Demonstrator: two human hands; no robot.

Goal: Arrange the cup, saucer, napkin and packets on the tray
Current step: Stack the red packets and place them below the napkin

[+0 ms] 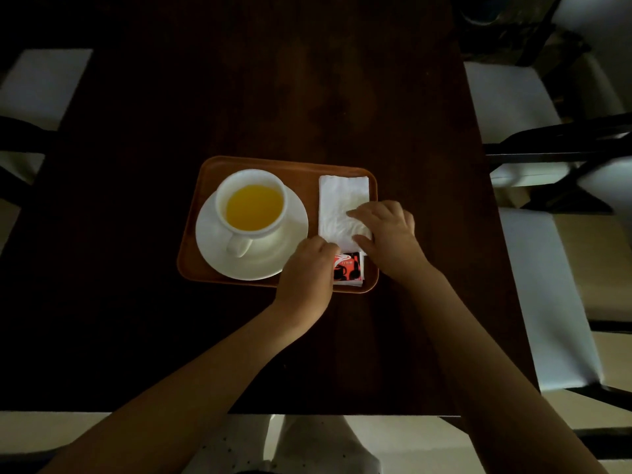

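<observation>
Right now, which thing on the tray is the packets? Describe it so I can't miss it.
Start at the orange tray on the dark table. Go to its near right corner, below the white napkin and between the two hands. The packets are the small red, black and white printed stack, the only patterned item there.

No text can be read anywhere: the only print is on the red, black and white packet (348,268) at the near right corner of the tray (239,163), a swirl and dark cup-like shapes with a line of lettering too small and blurred to decipher.
</observation>
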